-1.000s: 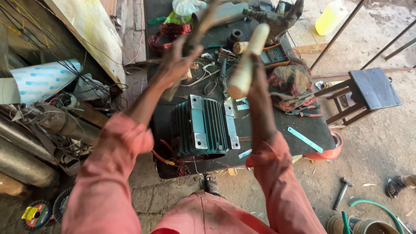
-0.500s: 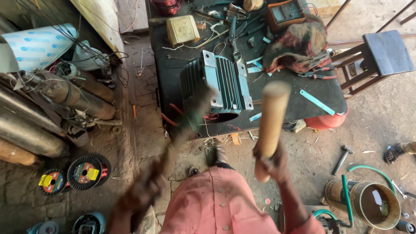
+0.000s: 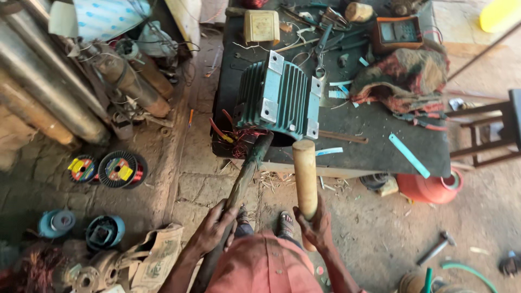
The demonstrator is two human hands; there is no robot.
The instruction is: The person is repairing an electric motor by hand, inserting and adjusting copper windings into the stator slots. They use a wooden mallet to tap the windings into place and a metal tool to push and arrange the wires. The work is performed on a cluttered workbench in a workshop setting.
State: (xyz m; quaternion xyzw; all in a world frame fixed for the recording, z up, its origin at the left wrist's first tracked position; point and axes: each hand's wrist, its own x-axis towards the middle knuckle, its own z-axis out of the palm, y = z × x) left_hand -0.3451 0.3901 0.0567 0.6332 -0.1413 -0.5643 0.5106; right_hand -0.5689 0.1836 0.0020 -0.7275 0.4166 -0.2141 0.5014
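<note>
Two long tools meet at the ribbed green cast-metal motor housing (image 3: 279, 100), which lies on its side on the dark workbench (image 3: 380, 135), near the bench's front edge. The left hand (image 3: 214, 228) has its fingers wrapped tight around a dark, worn metal bar (image 3: 244, 179), whose upper tip rests at the housing's lower left opening, beside a tangle of reddish copper winding wire (image 3: 241, 138). The right hand (image 3: 315, 222) is closed around the lower part of a pale wooden cylindrical mallet handle (image 3: 305, 179), whose top end stands just below the housing's open bore.

Slipping looks like the main hazard — the bar's tip sits on a narrow lip, so a blow landing off-axis could skid it into the wire or off the housing altogether. Nothing visibly clamps the housing, so it may roll or shift toward the front edge. The sandalled feet (image 3: 282, 222) sit directly below that edge, exposed to anything that drops. An orange meter (image 3: 399, 32) and a patterned rag (image 3: 401, 76) lie behind and to the right of the housing, well apart from the work.

Compared with half a second earlier, the bar has come up from low on the left to reach the housing, and the wooden handle has risen closer to it — the view has also steadied over the bench.
</note>
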